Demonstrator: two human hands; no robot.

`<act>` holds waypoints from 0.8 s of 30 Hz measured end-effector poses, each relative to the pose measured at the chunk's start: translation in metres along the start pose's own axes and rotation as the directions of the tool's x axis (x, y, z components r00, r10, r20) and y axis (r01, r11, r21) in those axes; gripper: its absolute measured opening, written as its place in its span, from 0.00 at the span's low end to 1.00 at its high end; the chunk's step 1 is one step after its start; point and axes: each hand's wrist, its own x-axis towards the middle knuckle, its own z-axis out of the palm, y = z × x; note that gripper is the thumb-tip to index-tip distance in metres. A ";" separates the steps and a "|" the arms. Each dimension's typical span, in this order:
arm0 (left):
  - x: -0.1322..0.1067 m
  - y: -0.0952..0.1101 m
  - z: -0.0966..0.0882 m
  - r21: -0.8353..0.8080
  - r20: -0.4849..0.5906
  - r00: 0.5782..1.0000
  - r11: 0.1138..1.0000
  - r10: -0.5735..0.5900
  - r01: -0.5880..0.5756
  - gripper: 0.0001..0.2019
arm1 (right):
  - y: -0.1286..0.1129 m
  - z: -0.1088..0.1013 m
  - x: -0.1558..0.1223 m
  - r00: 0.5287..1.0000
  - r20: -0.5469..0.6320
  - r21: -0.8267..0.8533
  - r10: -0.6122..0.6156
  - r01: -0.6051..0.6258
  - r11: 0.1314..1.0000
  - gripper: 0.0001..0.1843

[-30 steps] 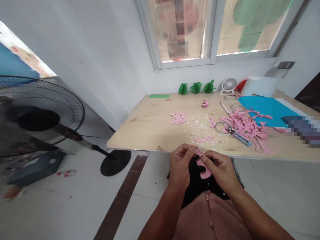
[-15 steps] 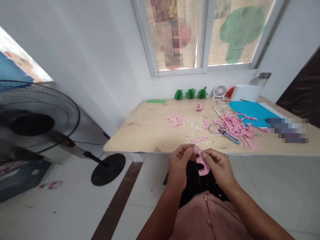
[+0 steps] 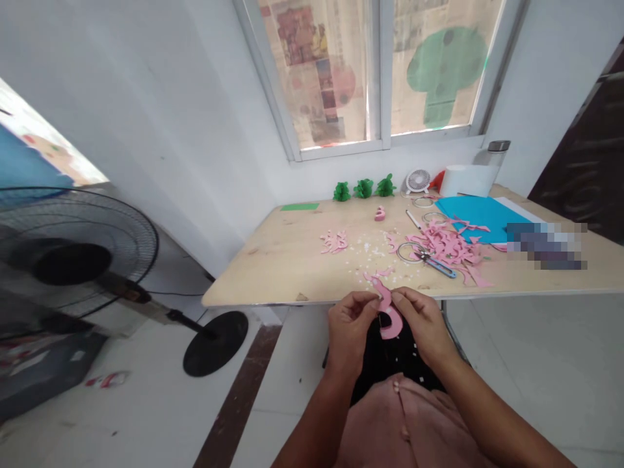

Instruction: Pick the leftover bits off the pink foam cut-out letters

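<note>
Pink curved cutout (image 3: 391, 326): between the fingers of the left hand (image 3: 348, 318) and the right hand (image 3: 423, 320), above the black-clad lap (image 3: 373, 374); its wide curl lies below the fingertips, its narrow tip beyond them.
Left fingers: thumb and index pinching the cutout's left edge.
Right fingers: thumb and index pinching its right edge, the underside hidden.
Tabletop (image 3: 273, 273): near edge just beyond the fingers.
White bits (image 3: 366, 248): scattered past the fingertips, slightly left.
Gray ring (image 3: 398, 252) and blue-handled tool (image 3: 442, 266): beyond the fingers, toward the right.
Pink scrap heap (image 3: 451, 242): farther right, behind that tool.
Small pink pieces (image 3: 334, 242): beyond and left of the fingers.
Pink curled shape (image 3: 379, 214): well beyond the fingers, nearly straight ahead.
Green paper ornaments (image 3: 363, 189): three, farthest from the fingers, along the wall.
</note>
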 end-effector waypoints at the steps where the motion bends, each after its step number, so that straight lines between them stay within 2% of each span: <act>1: 0.000 -0.001 0.001 -0.001 -0.016 1.000 1.000 0.009 -0.009 0.07 | 0.001 -0.001 0.000 1.000 0.011 0.004 0.000 0.000 1.000 0.15; 8: -0.001 -0.011 0.002 0.034 -0.089 0.995 0.998 0.055 -0.052 0.07 | 0.012 -0.002 -0.003 0.994 0.103 0.042 0.043 -0.047 0.998 0.11; 16: 0.002 -0.016 0.002 0.076 -0.093 0.994 0.996 0.057 -0.050 0.07 | 0.019 0.001 0.000 0.994 0.086 0.030 0.062 -0.065 0.997 0.10; 24: 0.010 -0.017 -0.001 -0.016 -0.150 0.989 1.000 0.018 -0.021 0.07 | 0.028 0.007 0.006 0.985 0.117 0.199 0.127 -0.149 0.969 0.10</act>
